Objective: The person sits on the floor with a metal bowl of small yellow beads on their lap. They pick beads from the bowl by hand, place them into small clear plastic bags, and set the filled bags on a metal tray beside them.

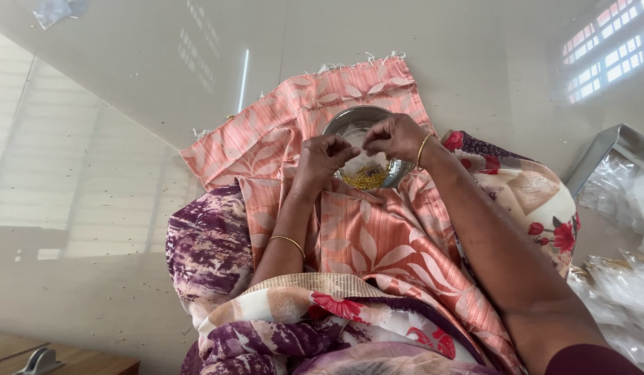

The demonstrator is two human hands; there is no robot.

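A round steel bowl rests on a peach leaf-patterned cloth spread over my lap and the floor. Small golden bits lie in the bowl's near side. My left hand and my right hand meet just above the bowl, fingertips pinched together on something too small to make out. Each wrist carries a thin gold bangle. The hands hide much of the bowl's middle.
A glossy pale tiled floor lies around me, dotted with tiny specks. A metal tray edge and clear plastic packets sit at the right. A wooden piece with a metal fitting shows at the lower left.
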